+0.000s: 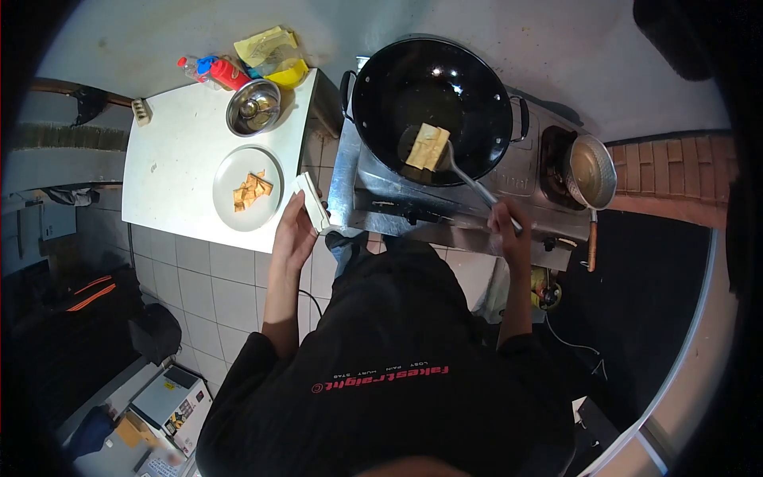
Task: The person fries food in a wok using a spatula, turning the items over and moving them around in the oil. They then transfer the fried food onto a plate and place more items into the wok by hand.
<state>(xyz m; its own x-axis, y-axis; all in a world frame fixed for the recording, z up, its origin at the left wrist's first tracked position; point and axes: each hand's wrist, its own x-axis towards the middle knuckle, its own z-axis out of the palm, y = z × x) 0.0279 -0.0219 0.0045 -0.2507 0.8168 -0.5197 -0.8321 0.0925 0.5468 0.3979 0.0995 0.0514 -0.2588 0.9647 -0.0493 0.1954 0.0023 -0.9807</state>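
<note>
My right hand point(509, 228) is closed round the handle of a metal spatula point(475, 186), which reaches into a black two-handled wok point(389, 87). On the spatula's end, over the near side of the wok, rests a pale golden rectangular piece of food point(428, 148), perhaps tofu. A little oil glistens in the wok's bottom. My left hand point(296, 232) grips a white rectangular slab point(311, 201) between the table and the stove; what it is I cannot make out. Left of it, browned food pieces point(252, 191) lie on a round plate point(225, 208).
The wok sits on a steel gas stove point(389, 199). At its right stands a saucepan point(590, 171) with its wooden handle towards me. On the white table point(171, 171) are a metal bowl point(254, 106), a red bottle point(229, 75) and a yellow bag point(272, 54).
</note>
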